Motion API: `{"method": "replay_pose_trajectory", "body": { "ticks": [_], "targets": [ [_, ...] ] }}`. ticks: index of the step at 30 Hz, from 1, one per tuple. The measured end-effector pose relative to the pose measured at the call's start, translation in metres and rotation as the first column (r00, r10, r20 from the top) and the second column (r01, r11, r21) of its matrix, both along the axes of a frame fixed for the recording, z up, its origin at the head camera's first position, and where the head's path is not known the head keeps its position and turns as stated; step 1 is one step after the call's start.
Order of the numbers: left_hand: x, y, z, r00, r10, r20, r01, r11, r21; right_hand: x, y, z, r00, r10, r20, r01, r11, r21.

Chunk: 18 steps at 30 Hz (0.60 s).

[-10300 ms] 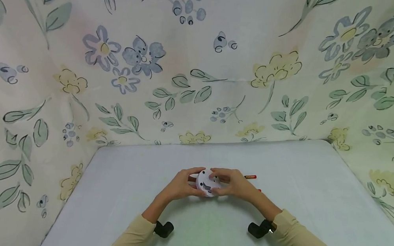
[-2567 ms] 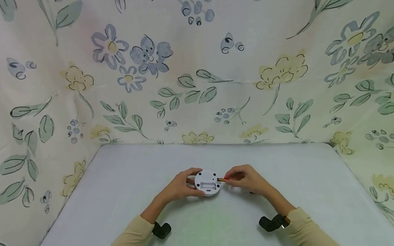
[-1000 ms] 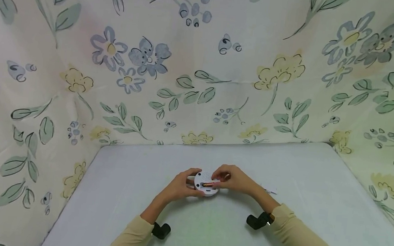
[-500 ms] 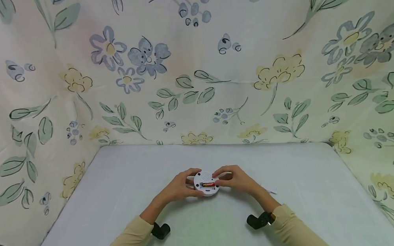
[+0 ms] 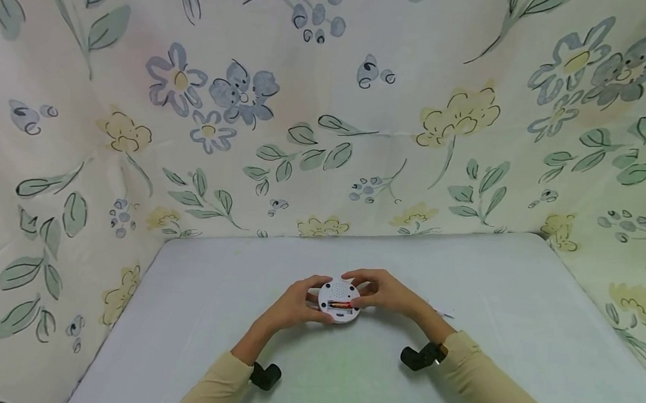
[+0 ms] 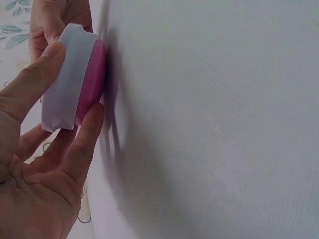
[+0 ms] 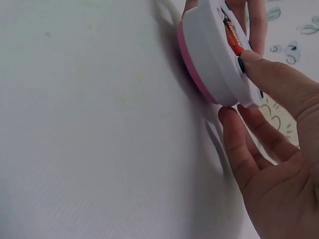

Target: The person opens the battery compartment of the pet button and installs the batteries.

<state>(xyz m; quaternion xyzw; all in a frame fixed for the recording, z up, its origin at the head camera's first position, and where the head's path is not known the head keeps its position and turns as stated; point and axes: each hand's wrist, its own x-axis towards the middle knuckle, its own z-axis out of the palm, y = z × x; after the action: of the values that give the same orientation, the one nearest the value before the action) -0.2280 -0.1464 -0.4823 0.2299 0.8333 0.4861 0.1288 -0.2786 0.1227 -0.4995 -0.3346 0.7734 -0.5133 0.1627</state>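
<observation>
Since half a second ago, the right hand [image 5: 384,293] has curled in closer over the round white device [image 5: 339,300], its thumb now pressing the top face beside the red battery [image 5: 339,304] lying in the open slot; the battery looks seated. Nearest the viewer, both beige sleeves [image 5: 223,386] rest on the pale table [image 5: 501,290]. At mid-table, the left hand [image 5: 297,300] pinches the device's rim between thumb and fingers, holding it flat on the table, pink base [image 6: 92,82] downward. Beyond hangs a floral cloth backdrop [image 5: 333,98].
</observation>
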Motion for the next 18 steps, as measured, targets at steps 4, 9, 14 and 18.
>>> {"method": "replay_pose_trajectory", "body": {
  "ticks": [4,9,14,18],
  "targets": [
    [-0.0009,-0.0002,0.0013,1.0,-0.009,-0.009,0.009,1.0,-0.008,-0.0001,-0.0016,0.0038,1.0,-0.009,0.026,0.008,1.0,0.028],
    [-0.0005,0.0006,0.0029,1.0,-0.015,-0.018,0.015,1.0,-0.005,0.0009,-0.0066,0.008,0.999,-0.008,0.034,0.008,1.0,0.028],
    [0.0004,0.0029,0.0028,1.0,-0.009,-0.01,0.009,1.0,0.002,0.0032,-0.0091,0.0099,0.998,-0.024,0.055,0.023,1.0,0.018],
    [0.0004,0.0034,0.0029,1.0,-0.001,-0.006,0.001,1.0,-0.012,0.0049,-0.008,0.0103,0.999,-0.021,0.039,0.021,1.0,0.007]
  ]
}}
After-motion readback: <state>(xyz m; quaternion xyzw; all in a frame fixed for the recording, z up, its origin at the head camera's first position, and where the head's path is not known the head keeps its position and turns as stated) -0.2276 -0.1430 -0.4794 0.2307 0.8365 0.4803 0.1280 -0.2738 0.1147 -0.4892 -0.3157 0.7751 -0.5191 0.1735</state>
